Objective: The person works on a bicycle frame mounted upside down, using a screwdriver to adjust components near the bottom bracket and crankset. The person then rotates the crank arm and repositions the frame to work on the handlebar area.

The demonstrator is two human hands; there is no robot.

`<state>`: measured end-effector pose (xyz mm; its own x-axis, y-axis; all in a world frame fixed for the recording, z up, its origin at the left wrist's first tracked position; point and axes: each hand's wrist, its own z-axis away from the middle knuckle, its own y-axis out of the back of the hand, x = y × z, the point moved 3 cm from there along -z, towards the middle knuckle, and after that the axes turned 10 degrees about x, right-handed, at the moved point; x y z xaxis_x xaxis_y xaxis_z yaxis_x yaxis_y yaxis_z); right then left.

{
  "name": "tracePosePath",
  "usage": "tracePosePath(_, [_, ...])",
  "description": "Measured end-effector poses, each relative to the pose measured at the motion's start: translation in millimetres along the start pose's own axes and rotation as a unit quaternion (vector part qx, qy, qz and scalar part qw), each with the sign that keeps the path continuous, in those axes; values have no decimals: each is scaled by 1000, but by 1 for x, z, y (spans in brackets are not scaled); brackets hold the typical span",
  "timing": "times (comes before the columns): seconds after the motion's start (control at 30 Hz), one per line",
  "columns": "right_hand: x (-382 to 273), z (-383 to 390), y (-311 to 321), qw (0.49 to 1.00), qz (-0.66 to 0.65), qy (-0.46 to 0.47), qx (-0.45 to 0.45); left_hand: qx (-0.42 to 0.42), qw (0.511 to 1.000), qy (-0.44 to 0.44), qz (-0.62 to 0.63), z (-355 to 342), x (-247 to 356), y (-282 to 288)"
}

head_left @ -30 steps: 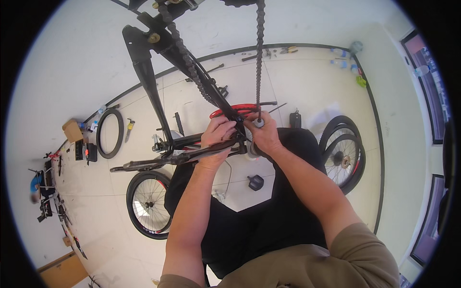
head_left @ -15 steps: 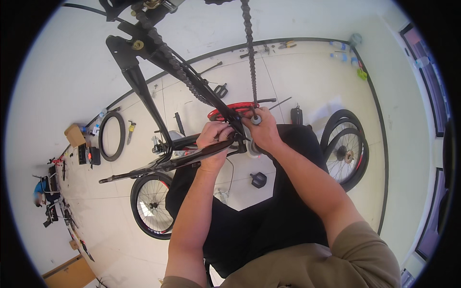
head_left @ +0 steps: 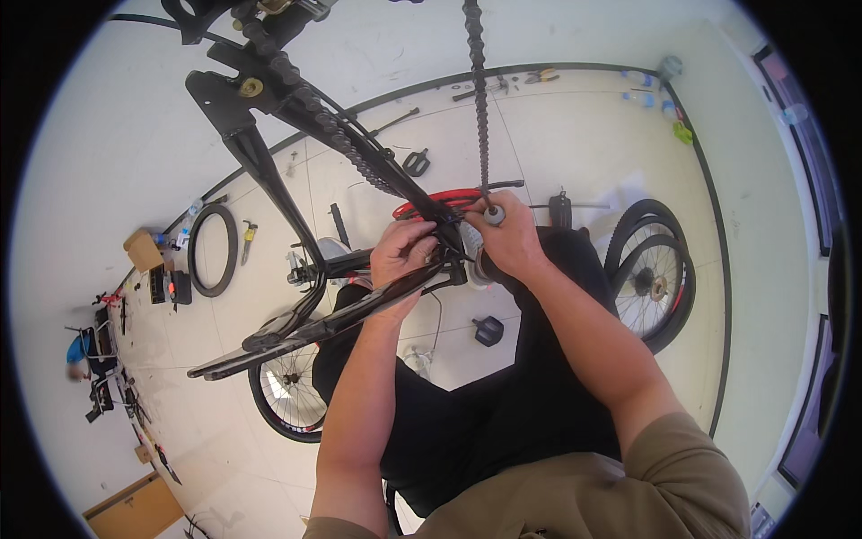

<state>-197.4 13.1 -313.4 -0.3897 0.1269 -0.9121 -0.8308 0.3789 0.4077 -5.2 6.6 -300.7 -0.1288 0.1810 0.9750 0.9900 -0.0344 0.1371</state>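
A black bicycle frame (head_left: 254, 162) hangs tilted in front of me, over my legs. My left hand (head_left: 402, 254) is closed around its tubes near the red chainring (head_left: 440, 199). Just right of that joint my right hand (head_left: 514, 238) is closed, and a thin rod-shaped tool (head_left: 575, 207) juts from it to the right. A grey round knob (head_left: 494, 215) shows at the right fingers; whether it belongs to the tool I cannot tell. The bicycle chain (head_left: 478, 85) hangs down to this spot. My fingertips are partly hidden.
Wheels (head_left: 648, 286) lie on the floor at right, another wheel (head_left: 287, 386) at lower left. A loose tyre (head_left: 213, 251), a hammer (head_left: 249, 241), pedals (head_left: 488, 331) and an open box (head_left: 144, 251) lie around. Bottles (head_left: 639, 99) stand by the far wall. A person (head_left: 76, 355) is far left.
The thin rod at my right hand has swung clockwise, from slanting up to nearly level. The frame's lower left end has dropped slightly. Both hands stay near the chainring.
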Motion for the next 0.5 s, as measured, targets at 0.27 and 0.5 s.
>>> tracePosePath(0.27, [12,1,-17,995,1,92,-32,-32,999,24,-9,-1,-11,-2])
tracePosePath(0.5, [6,8,-23,990,-80,29,-110,-55,998,26,-12,-1,-11,1])
